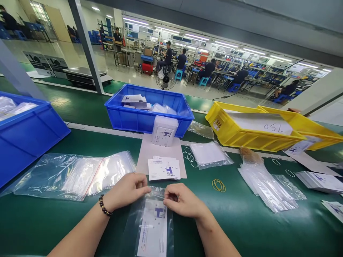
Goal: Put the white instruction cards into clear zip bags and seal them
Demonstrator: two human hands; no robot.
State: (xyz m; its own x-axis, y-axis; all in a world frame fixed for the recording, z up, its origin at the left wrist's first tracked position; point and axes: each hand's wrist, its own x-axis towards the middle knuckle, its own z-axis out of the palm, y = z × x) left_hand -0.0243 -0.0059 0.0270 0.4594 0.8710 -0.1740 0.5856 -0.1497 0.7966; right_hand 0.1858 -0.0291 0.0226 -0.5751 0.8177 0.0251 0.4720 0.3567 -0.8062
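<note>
Between my hands, a clear zip-lock bag [169,246] lies on the green bench with a white printed leaflet [154,228] inside it. My left hand [131,189], with a dark beaded bracelet at its wrist, pinches the upper left corner of the bag. My right hand [183,200] pinches the upper right edge, thumb against bent fingers. Just beyond them, a small stack of printed leaflets [164,169] rests on a pale cardboard sheet [182,166]. Left of my left hand are many clear empty bags [99,173], fanned out on a larger plastic bag.
A blue bin [125,119] holds boxes and bags, with packed leaflets [164,132] leaning against its front. Another blue bin [26,139] stands left, a yellow bin [241,137] right. Rubber bands [219,185], a bag bundle [270,189] and a leaflet stack [318,181] lie rightward.
</note>
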